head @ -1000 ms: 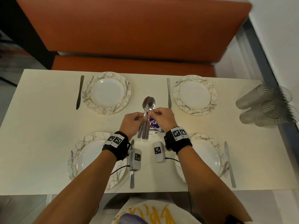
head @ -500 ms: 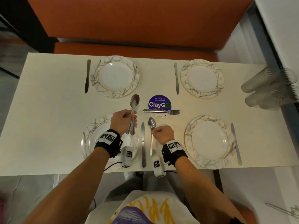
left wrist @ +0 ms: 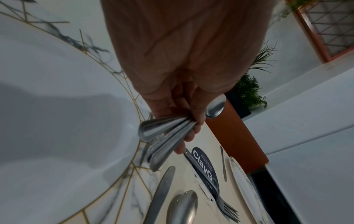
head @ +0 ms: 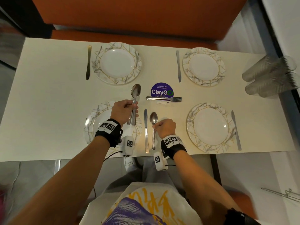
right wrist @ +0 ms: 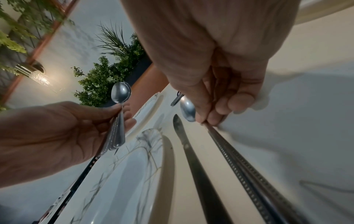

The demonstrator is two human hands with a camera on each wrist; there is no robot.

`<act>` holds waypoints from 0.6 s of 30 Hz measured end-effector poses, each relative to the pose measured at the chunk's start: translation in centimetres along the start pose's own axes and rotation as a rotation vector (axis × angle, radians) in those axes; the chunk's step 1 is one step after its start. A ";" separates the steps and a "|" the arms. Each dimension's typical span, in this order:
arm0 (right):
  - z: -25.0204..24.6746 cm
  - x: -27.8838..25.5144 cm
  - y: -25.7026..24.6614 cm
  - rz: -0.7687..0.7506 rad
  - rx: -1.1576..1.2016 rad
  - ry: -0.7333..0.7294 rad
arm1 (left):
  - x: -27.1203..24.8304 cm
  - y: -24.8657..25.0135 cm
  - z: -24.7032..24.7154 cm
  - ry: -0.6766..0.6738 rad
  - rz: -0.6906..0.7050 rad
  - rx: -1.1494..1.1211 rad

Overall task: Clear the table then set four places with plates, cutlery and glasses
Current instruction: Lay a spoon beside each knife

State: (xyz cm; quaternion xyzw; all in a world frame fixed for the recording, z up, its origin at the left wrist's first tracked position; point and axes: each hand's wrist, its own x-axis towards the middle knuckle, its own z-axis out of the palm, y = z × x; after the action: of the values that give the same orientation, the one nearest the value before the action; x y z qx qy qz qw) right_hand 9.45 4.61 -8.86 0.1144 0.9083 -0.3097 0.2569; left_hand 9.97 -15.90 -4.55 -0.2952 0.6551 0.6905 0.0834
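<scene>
Right hand [head: 165, 128] pinched a spoon [head: 153, 127] laid beside the knife [head: 146, 130] on the counter [head: 48, 95]; left hand [head: 123, 112] gripped a spoon bundle [head: 134, 104] over the plate [head: 90, 122]. Risk: loosened grip could drop spoons clattering onto it.

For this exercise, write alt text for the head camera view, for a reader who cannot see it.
Seen from above, the right hand lays a spoon beside a knife on a white table, while the left hand holds a bundle of spoons. Four marbled plates each have a knife alongside; forks and clear cups wait.
</scene>
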 end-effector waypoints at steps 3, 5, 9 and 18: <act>0.1 -0.1 0.1 0.008 0.043 0.019 | -0.1 0.2 0.0 -0.012 0.004 -0.003; 0.2 -0.1 0.0 0.016 0.060 0.030 | -0.1 0.2 0.0 -0.012 0.005 -0.001; 0.3 0.0 -0.1 0.024 0.052 0.038 | -0.2 0.2 0.1 -0.011 0.007 0.000; -0.8 -0.5 0.1 0.005 0.064 0.062 | -0.4 0.2 0.3 -0.030 0.019 0.021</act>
State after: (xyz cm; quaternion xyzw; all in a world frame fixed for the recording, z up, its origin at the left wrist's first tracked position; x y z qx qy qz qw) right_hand 9.57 5.14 -8.12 0.1345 0.9051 -0.3343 0.2258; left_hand 10.04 -15.52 -4.18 -0.2778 0.6638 0.6886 0.0898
